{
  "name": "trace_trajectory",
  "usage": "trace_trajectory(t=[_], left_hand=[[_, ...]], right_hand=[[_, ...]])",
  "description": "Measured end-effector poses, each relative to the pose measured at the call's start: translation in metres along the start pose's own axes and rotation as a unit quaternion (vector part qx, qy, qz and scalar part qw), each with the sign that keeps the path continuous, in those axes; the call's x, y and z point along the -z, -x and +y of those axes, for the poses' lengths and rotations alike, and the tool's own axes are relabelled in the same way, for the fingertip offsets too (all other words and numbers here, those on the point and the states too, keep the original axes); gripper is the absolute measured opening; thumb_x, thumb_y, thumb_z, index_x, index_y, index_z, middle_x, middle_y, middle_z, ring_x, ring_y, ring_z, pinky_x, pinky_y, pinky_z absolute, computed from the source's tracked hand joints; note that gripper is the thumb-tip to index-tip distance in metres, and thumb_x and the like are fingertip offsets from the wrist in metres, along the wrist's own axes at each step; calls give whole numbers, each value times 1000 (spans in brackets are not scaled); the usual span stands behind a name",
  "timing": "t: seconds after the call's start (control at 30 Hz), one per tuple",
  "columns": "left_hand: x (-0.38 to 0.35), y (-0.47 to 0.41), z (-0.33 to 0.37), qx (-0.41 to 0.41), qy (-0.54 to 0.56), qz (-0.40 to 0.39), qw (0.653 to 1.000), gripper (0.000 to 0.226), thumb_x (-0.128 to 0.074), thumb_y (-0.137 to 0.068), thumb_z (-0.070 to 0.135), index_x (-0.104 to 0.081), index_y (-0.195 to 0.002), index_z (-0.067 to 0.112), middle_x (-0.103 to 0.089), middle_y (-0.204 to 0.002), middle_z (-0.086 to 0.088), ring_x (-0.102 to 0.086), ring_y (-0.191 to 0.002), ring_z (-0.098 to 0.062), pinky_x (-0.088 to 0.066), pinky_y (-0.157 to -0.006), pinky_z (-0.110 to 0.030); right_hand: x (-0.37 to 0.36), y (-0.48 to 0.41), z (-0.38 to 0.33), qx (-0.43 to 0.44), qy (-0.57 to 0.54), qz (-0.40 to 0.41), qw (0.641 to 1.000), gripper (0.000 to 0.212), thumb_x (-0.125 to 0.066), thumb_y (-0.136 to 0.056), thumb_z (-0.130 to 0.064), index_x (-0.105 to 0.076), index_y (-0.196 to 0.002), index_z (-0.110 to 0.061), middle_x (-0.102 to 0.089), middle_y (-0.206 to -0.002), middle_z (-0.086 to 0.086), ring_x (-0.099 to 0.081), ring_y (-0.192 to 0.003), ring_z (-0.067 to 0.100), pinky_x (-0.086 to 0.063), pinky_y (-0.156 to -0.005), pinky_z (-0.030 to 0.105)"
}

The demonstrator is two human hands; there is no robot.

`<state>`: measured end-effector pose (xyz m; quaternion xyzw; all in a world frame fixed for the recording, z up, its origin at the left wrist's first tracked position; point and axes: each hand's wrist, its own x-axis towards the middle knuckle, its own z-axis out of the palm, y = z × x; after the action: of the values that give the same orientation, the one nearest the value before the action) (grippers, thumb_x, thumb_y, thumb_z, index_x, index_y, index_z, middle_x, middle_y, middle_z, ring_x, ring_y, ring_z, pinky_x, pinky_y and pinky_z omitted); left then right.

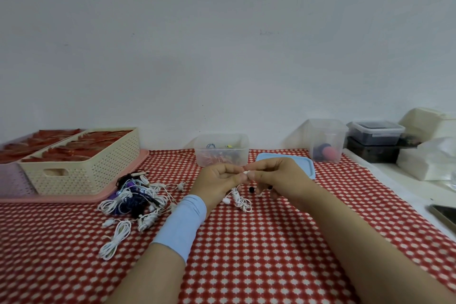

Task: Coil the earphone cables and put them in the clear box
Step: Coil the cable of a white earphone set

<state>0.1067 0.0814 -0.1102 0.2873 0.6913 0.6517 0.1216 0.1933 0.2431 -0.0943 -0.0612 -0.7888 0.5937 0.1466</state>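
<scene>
My left hand point(217, 180) and my right hand point(276, 177) meet above the red patterned tablecloth, both pinching a white earphone cable point(238, 198) whose loose loops and earbuds dangle below them. Left of my hands a tangled pile of white, black and purple earphones point(138, 198) lies on the cloth, with one coiled white cable point(116, 239) in front of it. The clear box point(222, 149) stands open behind my hands and holds a few coloured cables. Its blue lid point(306, 163) lies flat to the right, partly hidden by my right hand.
A cream perforated basket point(81, 165) of red items sits on a pink tray point(74, 198) at the left. At the right stand a tall clear container point(325, 140), stacked lidded boxes point(375, 134) and white packages point(429, 160). A dark flat device point(444, 215) lies at the right edge.
</scene>
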Motion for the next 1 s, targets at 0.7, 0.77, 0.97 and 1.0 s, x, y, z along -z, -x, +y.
trace_trajectory(t=[0.7, 0.77, 0.97, 1.0], left_hand=[[-2, 0, 1, -30, 22, -15, 999, 12, -78, -79, 15, -78, -83, 26, -77, -93, 2, -71, -93, -13, -54, -89, -28], [-2, 1, 0, -28, 36, -32, 998, 14, -82, -69, 26, -79, -83, 25, -77, -97, -3, -71, -98, -19, -53, -96, -38], [0, -2, -3, -11, 75, -71, 995, 27, -81, -61, 32, -80, -85, 20, -76, -92, -7, -70, -92, -19, -51, -98, -44], [-1, -1, -3, -12, 82, -75, 994, 23, -79, -63, 29, -80, -85, 21, -76, -91, -6, -69, -90, -18, -52, -97, -43]], right_hand=[[5, 3, -3, -95, -174, -74, 977, 25, -69, -88, -22, -75, -111, -20, -76, -101, 1, -65, -68, 13, -43, -50, 21], [4, 3, -3, -99, -169, -81, 977, 23, -74, -79, -22, -79, -101, -21, -76, -95, 0, -66, -64, 11, -43, -49, 19], [3, 1, -3, -127, -169, -97, 972, 19, -70, -86, -21, -77, -104, -20, -75, -91, -3, -66, -67, 9, -42, -49, 17], [4, 2, -3, -126, -174, -99, 972, 17, -69, -89, -21, -77, -104, -20, -75, -91, -3, -67, -68, 8, -42, -49, 17]])
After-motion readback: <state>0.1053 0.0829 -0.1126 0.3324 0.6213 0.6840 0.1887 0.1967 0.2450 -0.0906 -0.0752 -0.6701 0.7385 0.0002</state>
